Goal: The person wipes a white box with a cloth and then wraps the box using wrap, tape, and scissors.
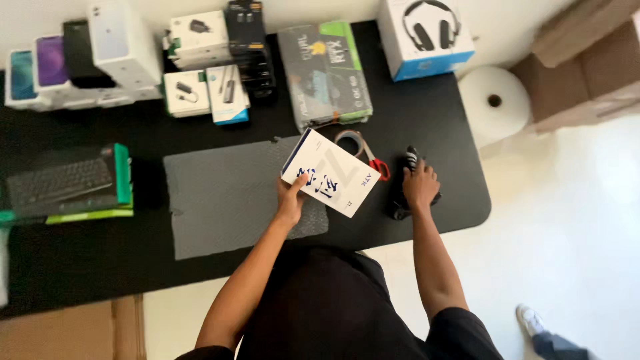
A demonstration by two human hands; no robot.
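While the black tabletop is seen from above, a flat white box with blue markings is held over it by the left hand, the fingers clenched on its near-left corner with the thumb on top. The box is a thin rectangular carton of smooth card, tilted, its long axis running from far left to near right. It hangs above the right edge of a grey foam sheet, which is dull, finely textured and roughly rectangular.

Just to the right, a black handheld object, long and narrow and lying near to far, is covered by the right hand; the fingers are curled over it, but whether it is gripped or only touched cannot be told. Between box and right hand, red-handled scissors and a roll of clear tape are partly hidden.

Farther off, a graphics card box, a headphone box, small accessory cartons and phone boxes are lined up. A keyboard box is set at the left, and a white roll of wrap stands beyond the tabletop's right end.
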